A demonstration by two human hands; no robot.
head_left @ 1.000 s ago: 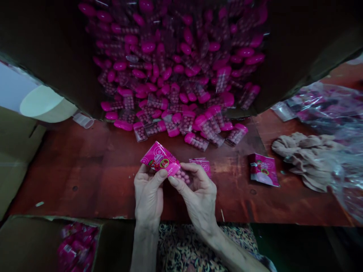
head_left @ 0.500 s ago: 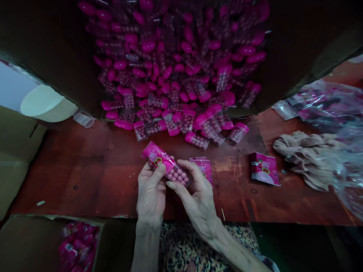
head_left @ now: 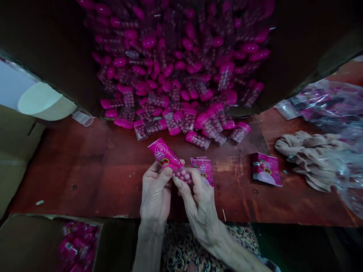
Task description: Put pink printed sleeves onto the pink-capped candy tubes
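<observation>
Above the table, my left hand (head_left: 157, 189) pinches a bright pink printed sleeve (head_left: 164, 154) between thumb and fingers. The sleeve covers the upper left part of a clear candy container (head_left: 183, 174) filled with round pink candies. My right hand (head_left: 198, 194) is closed around the container's bare lower end, its thumb by the sleeve's edge. The container's cap is hidden, either inside the sleeve or under my fingers. Just behind my right hand lie a few flat pink sleeves (head_left: 205, 170). A thicker stack of sleeves (head_left: 266, 169) rests farther right on the table.
A big cardboard box (head_left: 300, 49) tipped toward me spills pink-capped candy containers (head_left: 198, 140) onto the red-brown table (head_left: 85, 162). A beige cloth (head_left: 309, 155) and plastic bags (head_left: 340, 102) lie right. At left stand a white bowl (head_left: 42, 102) and, below, a box of wrapped pieces (head_left: 78, 245).
Both hands have shifted slightly right with the container. The sleeve has slid over part of the container and now looks narrower and rounder; my right-hand fingers have curled in more tightly.
</observation>
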